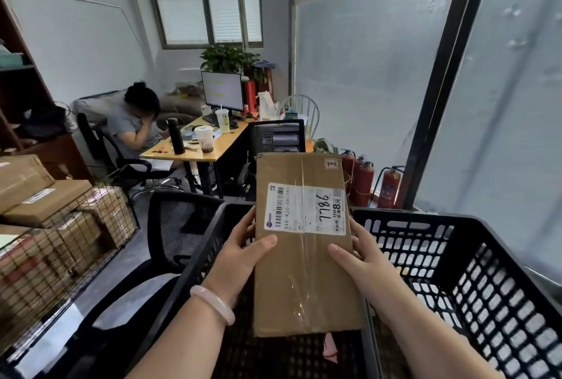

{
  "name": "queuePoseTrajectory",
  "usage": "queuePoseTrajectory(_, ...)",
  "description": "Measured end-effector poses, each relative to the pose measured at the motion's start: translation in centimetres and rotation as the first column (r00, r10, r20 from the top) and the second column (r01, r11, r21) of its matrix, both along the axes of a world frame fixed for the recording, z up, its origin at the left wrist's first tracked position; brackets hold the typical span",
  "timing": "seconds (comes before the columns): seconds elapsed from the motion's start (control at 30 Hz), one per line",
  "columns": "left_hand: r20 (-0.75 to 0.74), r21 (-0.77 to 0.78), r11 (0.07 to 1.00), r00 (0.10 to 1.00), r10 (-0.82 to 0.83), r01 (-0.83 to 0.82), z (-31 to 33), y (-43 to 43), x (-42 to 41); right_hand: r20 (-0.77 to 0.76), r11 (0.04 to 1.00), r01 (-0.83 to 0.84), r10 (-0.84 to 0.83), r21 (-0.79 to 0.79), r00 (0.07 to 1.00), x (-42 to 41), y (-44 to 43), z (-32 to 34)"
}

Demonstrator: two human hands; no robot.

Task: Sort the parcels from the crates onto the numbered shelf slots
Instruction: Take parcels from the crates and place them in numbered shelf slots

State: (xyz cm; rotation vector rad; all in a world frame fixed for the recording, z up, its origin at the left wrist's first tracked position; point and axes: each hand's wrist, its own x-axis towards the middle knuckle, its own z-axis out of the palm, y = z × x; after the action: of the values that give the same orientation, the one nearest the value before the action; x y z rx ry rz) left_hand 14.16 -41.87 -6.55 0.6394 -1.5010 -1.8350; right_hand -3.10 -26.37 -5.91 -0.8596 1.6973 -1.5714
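Observation:
I hold a flat brown cardboard parcel (304,272) up over two black plastic crates. Its white shipping label carries the handwritten number 7786. My left hand (243,254) grips the parcel's left edge, thumb on its front face. My right hand (362,260) grips the right edge the same way. The left crate (194,269) lies below the parcel, and the right crate (474,281) stands beside it. A pink item (330,348) shows in the left crate under the parcel. No numbered shelf slots are in view.
A wire cage (76,235) full of cardboard boxes stands at the left, with more boxes on top. A black mesh chair (182,223) stands just past the crates. Beyond it, a person sits at a wooden desk (194,150). Red fire extinguishers (365,180) line the right partition.

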Motion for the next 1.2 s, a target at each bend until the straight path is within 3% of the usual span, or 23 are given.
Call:
queuePoseTrajectory(0.1, -0.013, -0.009, 0.999, 0.999, -0.033, 0.033, -0.4, 0.0, 0.1, 0.101, 0.999, -0.046, 0.048, -0.02, 0.994, 0.1, 0.3, -0.1)
queuePoseTrajectory(0.33, -0.001, -0.053, 0.997, 0.998, -0.057, 0.057, 0.4, 0.0, 0.8, 0.088, 0.994, -0.05, 0.058, -0.096, 0.994, 0.8, 0.1, 0.3)
queuePoseTrajectory(0.53, 0.1, -0.137, 0.988, 0.992, 0.08, -0.066, 2.2, 1.4, 3.2, -0.016, 0.981, -0.093, 0.091, -0.173, 0.996, 2.9, -0.2, 1.1)
queuePoseTrajectory(0.7, 0.101, -0.233, 0.943, 0.959, 0.265, -0.237, 4.1, 4.3, 7.2, -0.073, 0.952, -0.219, 0.208, -0.214, 0.975, 5.2, 0.1, 2.3)
queuePoseTrajectory(0.97, 0.047, -0.39, 0.717, 0.765, 0.642, -0.578, 5.9, 15.4, 15.3, -0.099, 0.849, -0.462, 0.453, -0.255, 0.886, 11.6, 3.6, 4.0)
queuePoseTrajectory(1.2, 0.05, -0.409, 0.469, 0.494, 0.868, -0.783, 5.1, 27.8, 24.8, -0.037, 0.688, -0.665, 0.686, -0.291, 0.726, 22.0, 8.6, 1.8)
